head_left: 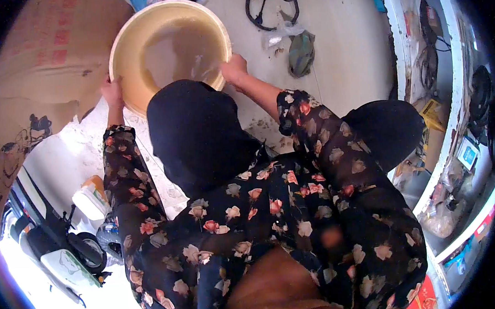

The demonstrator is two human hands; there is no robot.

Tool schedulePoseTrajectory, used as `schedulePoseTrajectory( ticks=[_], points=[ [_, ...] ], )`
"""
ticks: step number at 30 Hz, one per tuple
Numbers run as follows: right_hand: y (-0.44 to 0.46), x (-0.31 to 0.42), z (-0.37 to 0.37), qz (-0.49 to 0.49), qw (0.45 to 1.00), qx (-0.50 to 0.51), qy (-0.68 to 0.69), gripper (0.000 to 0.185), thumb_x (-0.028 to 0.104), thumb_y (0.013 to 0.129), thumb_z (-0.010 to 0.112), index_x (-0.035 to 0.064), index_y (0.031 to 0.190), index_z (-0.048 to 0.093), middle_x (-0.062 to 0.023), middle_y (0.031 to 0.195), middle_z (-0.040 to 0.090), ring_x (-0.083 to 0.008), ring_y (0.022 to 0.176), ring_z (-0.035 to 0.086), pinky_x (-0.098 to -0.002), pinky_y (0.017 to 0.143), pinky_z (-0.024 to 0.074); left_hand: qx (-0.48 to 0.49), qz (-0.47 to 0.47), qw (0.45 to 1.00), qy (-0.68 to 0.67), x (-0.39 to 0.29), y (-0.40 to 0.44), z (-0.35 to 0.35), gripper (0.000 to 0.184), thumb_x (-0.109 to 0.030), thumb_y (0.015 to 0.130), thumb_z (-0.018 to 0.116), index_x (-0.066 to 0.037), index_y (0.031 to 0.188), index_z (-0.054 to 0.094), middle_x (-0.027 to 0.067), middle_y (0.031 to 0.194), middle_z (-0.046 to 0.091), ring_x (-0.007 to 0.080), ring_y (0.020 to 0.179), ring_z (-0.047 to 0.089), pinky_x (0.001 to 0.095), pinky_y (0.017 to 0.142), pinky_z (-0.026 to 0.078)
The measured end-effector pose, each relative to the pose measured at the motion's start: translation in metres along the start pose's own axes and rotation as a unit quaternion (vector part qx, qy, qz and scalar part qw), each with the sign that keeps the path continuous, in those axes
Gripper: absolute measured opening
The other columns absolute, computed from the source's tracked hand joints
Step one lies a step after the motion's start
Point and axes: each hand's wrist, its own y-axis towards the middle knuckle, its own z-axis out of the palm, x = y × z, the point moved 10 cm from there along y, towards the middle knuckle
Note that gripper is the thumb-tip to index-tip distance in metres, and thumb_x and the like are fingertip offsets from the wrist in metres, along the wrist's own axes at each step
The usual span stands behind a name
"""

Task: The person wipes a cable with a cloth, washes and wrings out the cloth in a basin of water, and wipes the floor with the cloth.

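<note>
A large yellow basin holds murky brownish water and stands on the floor ahead, beyond my knees. My left hand grips its left rim, with the fingers partly hidden by the basin's edge. On the opposite side my right hand is closed around the right rim. Both forearms reach forward in dark floral sleeves, and my dark-clad knee hides the near edge of the basin.
Cardboard covers the left side. A coiled black cable and a dark green bag lie on the floor right of the basin. White-edged shelves run along the right; a scooter is lower left.
</note>
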Motion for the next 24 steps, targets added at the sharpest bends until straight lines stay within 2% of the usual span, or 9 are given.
schedulePoseTrajectory(
  ticks=[4,6,10,12,13,14,15,19,24],
  points=[
    [0.003,-0.011,-0.021,0.022,1.0,-0.008,-0.02,0.031,0.016,0.072,0.063,-0.0008,0.097,0.064,-0.0228,0.098,0.064,-0.037,0.094,0.062,-0.0418,0.082,0.0489,-0.01,0.034,0.997,-0.062,0.001,0.004,0.005,0.029,-0.008,0.071,0.063,0.005,0.097,0.063,0.0147,0.084,0.066,0.0208,0.074,0.062,0.034,0.068,0.048],
    [0.013,-0.005,-0.001,0.033,0.997,0.0,-0.068,0.031,0.017,0.072,0.063,-0.001,0.098,0.063,-0.0229,0.099,0.064,-0.0365,0.095,0.062,-0.0419,0.082,0.049,0.018,-0.001,0.999,-0.04,0.028,0.02,0.009,0.029,-0.008,0.07,0.063,0.006,0.095,0.062,0.0139,0.082,0.066,0.0206,0.071,0.061,0.034,0.066,0.048],
    [0.025,0.017,0.018,0.014,0.995,0.093,-0.029,0.036,0.021,0.074,0.064,-0.0009,0.102,0.063,-0.0224,0.103,0.063,-0.0347,0.096,0.062,-0.0402,0.083,0.0493,0.001,-0.013,0.998,-0.058,0.027,0.016,-0.009,0.029,-0.009,0.07,0.062,0.007,0.094,0.062,0.0134,0.082,0.066,0.0213,0.07,0.061,0.035,0.065,0.049],
    [0.015,0.044,0.006,-0.023,0.991,0.106,-0.079,0.038,0.023,0.074,0.065,-0.0013,0.103,0.063,-0.021,0.102,0.064,-0.0341,0.094,0.063,-0.0394,0.081,0.0502,-0.022,-0.011,0.995,-0.092,0.052,0.018,-0.013,0.029,-0.009,0.07,0.062,0.007,0.094,0.062,0.0131,0.082,0.065,0.0213,0.071,0.062,0.035,0.065,0.049],
    [0.01,0.058,0.002,-0.041,0.988,0.111,-0.102,0.039,0.025,0.075,0.066,-0.0015,0.104,0.063,-0.0203,0.102,0.065,-0.0338,0.093,0.064,-0.039,0.08,0.0506,-0.048,0.01,0.997,-0.063,0.048,0.014,-0.023,0.028,-0.009,0.07,0.062,0.007,0.093,0.063,0.0124,0.081,0.065,0.0206,0.07,0.061,0.0341,0.063,0.049],
    [0.001,0.071,-0.001,-0.153,0.983,0.088,-0.05,0.038,0.023,0.076,0.065,-0.0013,0.105,0.062,-0.018,0.096,0.065,-0.0298,0.087,0.064,-0.0375,0.078,0.0504,-0.047,0.012,0.997,-0.068,0.049,0.009,-0.027,0.028,-0.009,0.07,0.061,0.007,0.094,0.062,0.012,0.081,0.065,0.0202,0.069,0.06,0.0338,0.063,0.048],
    [-0.002,0.072,-0.003,-0.201,0.975,0.088,-0.031,0.037,0.023,0.076,0.065,-0.001,0.105,0.062,-0.0179,0.095,0.065,-0.0298,0.087,0.064,-0.0375,0.077,0.0504,-0.048,0.015,0.996,-0.074,0.046,0.002,-0.031,0.029,-0.008,0.07,0.061,0.006,0.094,0.062,0.0116,0.08,0.065,0.0198,0.068,0.059,0.0335,0.062,0.048],
    [0.004,0.041,0.009,-0.178,0.973,0.136,-0.054,0.036,0.022,0.077,0.064,0.0001,0.105,0.062,-0.0175,0.093,0.065,-0.0299,0.085,0.064,-0.0377,0.075,0.0503,-0.056,0.018,0.993,-0.106,0.07,-0.014,-0.034,0.026,-0.008,0.069,0.059,0.006,0.09,0.063,0.0102,0.078,0.064,0.0181,0.065,0.056,0.0329,0.061,0.047],
    [0.0,0.033,0.024,-0.161,0.967,0.18,-0.084,0.035,0.021,0.078,0.063,0.0015,0.106,0.062,-0.0171,0.09,0.065,-0.0299,0.082,0.064,-0.0379,0.073,0.0501,-0.075,-0.055,0.99,-0.105,0.115,-0.038,-0.027,0.02,-0.008,0.069,0.06,0.005,0.084,0.061,0.0099,0.075,0.063,0.0174,0.063,0.054,0.0325,0.061,0.046]
  ],
)
